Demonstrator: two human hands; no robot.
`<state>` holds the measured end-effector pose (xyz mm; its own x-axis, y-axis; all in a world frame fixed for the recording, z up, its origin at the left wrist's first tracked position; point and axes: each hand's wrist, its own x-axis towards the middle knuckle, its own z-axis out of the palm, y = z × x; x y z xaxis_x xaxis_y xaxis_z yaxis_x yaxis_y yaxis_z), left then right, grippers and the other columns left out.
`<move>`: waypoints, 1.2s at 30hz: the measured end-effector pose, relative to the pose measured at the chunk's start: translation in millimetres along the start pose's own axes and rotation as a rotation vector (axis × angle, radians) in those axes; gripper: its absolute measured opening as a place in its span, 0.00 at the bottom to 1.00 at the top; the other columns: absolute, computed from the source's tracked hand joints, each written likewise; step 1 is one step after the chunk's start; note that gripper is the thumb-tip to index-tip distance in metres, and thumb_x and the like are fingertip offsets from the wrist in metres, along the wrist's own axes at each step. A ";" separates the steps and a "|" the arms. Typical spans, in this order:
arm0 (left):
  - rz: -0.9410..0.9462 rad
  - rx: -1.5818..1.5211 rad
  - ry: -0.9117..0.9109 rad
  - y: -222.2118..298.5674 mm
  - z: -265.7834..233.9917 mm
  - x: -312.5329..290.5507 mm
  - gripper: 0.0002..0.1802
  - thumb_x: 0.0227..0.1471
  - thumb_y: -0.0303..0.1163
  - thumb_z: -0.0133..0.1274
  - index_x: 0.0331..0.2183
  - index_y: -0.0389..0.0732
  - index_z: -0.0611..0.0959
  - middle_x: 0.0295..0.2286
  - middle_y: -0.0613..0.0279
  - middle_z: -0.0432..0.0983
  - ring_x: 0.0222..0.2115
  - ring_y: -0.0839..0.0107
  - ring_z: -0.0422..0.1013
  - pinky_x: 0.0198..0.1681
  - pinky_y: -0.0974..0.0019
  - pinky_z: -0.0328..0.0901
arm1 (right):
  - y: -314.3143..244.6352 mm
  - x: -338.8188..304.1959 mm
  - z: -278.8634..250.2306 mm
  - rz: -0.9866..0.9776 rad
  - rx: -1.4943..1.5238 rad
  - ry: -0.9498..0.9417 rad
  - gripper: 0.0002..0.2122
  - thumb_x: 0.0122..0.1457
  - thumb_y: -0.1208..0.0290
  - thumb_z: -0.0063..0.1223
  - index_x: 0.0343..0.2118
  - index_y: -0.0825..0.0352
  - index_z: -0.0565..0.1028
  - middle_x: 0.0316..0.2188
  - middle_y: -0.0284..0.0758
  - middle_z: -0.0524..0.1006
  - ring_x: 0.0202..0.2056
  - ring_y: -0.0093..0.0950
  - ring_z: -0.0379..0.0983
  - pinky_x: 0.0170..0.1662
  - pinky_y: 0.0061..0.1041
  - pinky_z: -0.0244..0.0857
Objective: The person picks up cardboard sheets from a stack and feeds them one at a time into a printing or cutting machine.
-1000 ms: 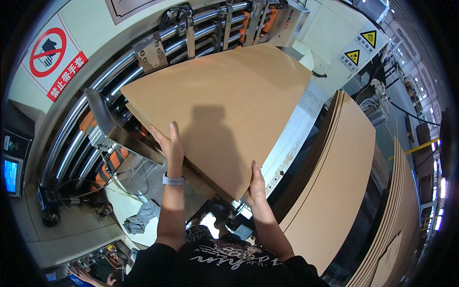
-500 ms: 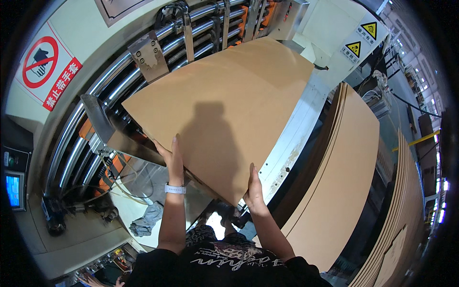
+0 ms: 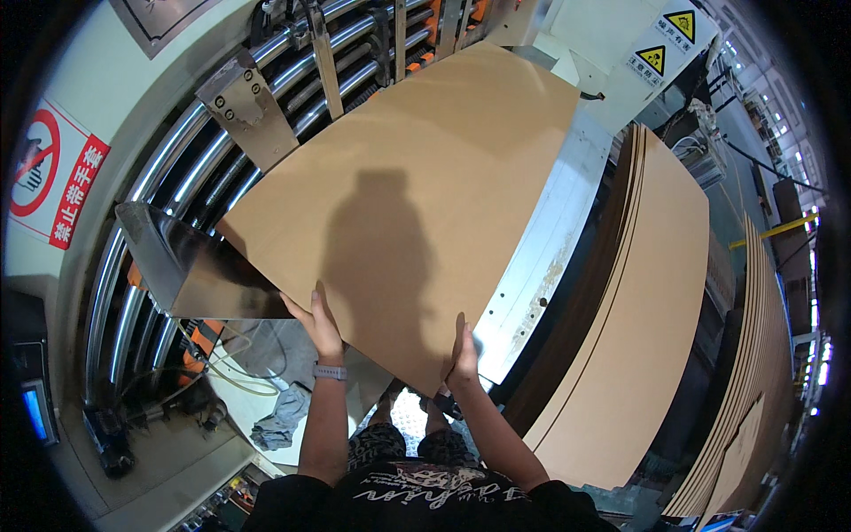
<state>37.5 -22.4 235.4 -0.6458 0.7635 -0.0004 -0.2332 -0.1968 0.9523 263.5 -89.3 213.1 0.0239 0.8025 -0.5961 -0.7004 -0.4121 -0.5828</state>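
Under the cardboard sheet, the lower edge seen earlier is now hidden, suggesting better alignment; its sides are touched by the left hand and right hand, fingers extended.

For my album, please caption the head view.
Left hand and right hand at the edges of cardboard, near shiny rollers.

We wear black T-shirt, short sleeves ending around elbows. Across our front: white script lettering, slanted and flowing, beside small pale graphic with faint pinkish tint. Below hem, our dark shorts carry lighter, mottled pattern. Our left wrist bears greyish-lavender band, smooth, watch-like strap. Our left hand and right hand: bare, like our forearms.
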 end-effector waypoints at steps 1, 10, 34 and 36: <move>0.009 0.006 0.003 -2.6 -2.7 1.0 0.40 0.54 0.32 0.44 0.58 0.39 0.38 0.56 0.53 0.42 0.55 0.63 0.46 0.57 0.61 0.45 | -0.9 -2.6 6.4 -0.025 -0.038 0.017 0.31 0.60 0.47 0.28 0.57 0.68 0.49 0.56 0.42 0.54 0.55 0.35 0.52 0.56 0.33 0.47; 0.004 -0.024 -0.018 -7.9 -5.1 0.3 0.37 0.54 0.28 0.40 0.58 0.37 0.38 0.56 0.52 0.43 0.55 0.62 0.47 0.57 0.62 0.44 | -11.5 -14.3 22.3 -0.046 -0.093 0.037 0.30 0.60 0.48 0.26 0.57 0.69 0.50 0.55 0.43 0.56 0.55 0.36 0.53 0.56 0.34 0.48; -0.059 0.182 -0.026 -30.1 -31.8 -0.5 0.40 0.54 0.33 0.42 0.58 0.37 0.37 0.57 0.49 0.41 0.56 0.60 0.45 0.57 0.63 0.42 | 15.7 -0.2 18.7 0.041 -0.152 0.179 0.29 0.61 0.47 0.21 0.55 0.68 0.54 0.50 0.43 0.62 0.50 0.35 0.59 0.52 0.32 0.54; -0.079 0.148 -0.020 -30.4 -33.1 -0.6 0.42 0.53 0.35 0.43 0.58 0.38 0.36 0.57 0.49 0.40 0.57 0.59 0.44 0.58 0.63 0.41 | 17.3 0.2 20.6 0.036 -0.162 0.192 0.29 0.61 0.47 0.21 0.55 0.68 0.54 0.49 0.43 0.62 0.50 0.35 0.59 0.52 0.32 0.54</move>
<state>20.9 -37.3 196.4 -0.6146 0.7856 -0.0718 -0.1716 -0.0443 0.9842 236.6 -87.4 214.3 0.1471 0.6954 -0.7034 -0.5802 -0.5153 -0.6308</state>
